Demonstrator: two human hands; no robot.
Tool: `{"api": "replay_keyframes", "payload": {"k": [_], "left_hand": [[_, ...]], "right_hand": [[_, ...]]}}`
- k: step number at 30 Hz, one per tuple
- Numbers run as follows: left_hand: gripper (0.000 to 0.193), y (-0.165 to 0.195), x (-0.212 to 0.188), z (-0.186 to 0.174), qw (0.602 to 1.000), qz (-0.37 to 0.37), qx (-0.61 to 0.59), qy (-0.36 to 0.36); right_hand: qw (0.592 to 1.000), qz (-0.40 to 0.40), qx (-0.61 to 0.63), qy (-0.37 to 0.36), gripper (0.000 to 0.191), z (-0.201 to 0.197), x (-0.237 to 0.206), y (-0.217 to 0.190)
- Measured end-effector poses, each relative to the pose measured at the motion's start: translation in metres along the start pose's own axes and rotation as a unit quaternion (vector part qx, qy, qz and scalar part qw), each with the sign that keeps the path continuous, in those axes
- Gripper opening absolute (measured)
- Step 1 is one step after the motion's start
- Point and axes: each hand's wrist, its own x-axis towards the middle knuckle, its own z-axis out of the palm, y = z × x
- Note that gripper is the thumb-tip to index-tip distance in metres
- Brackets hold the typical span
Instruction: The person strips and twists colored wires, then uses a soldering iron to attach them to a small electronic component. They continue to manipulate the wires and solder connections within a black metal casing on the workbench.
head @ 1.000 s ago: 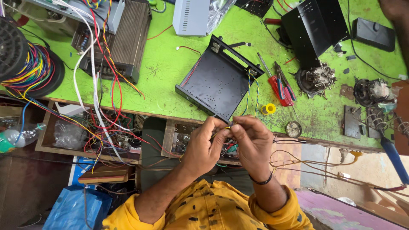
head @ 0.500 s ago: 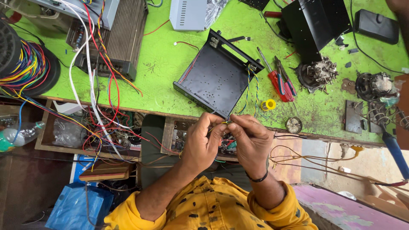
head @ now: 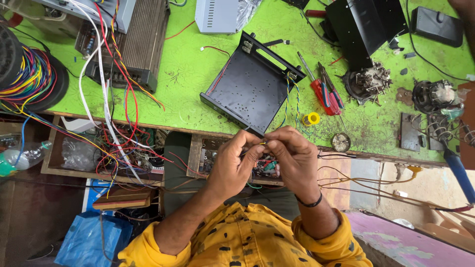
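Observation:
My left hand (head: 236, 163) and my right hand (head: 293, 157) meet fingertip to fingertip just below the edge of the green workbench (head: 198, 84). Both pinch a thin yellow wire (head: 261, 144) between thumb and fingers. Twisted blue and yellow wires (head: 289, 101) run from my fingers up to an open black metal chassis (head: 247, 86) lying on the bench right above my hands. A black band circles my right wrist.
A red-handled screwdriver and pliers (head: 324, 94) and a yellow tape roll (head: 311, 119) lie right of the chassis. A finned black amplifier (head: 136, 44) and wire coils (head: 29, 79) sit at left. Open drawers (head: 99, 153) of wires hang below the bench. Transformers (head: 368, 81) are at right.
My hands have shifted slightly up toward the bench edge and stay pinched together on the wire; the view has drifted a little.

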Motion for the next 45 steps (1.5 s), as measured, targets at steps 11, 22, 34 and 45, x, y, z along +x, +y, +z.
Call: {"api": "replay_keyframes", "payload": {"k": [11, 22, 34, 45], "left_hand": [[0.019, -0.002, 0.001, 0.002, 0.995, -0.054, -0.085, -0.004], [0.018, -0.006, 0.000, 0.003, 0.988, -0.091, -0.124, 0.010], [0.017, 0.000, 0.003, 0.000, 0.994, -0.082, -0.072, -0.002], [0.013, 0.014, 0.006, -0.006, 0.998, -0.059, 0.009, -0.011]], "right_hand": [[0.990, -0.067, -0.120, -0.002, 0.011, 0.003, -0.001, -0.007], [0.999, 0.017, 0.036, 0.006, 0.019, 0.000, -0.001, -0.001], [1.000, -0.002, 0.002, -0.004, 0.009, 0.003, -0.002, -0.001], [0.995, 0.023, -0.088, -0.040, 0.015, -0.005, 0.006, -0.016]]}}
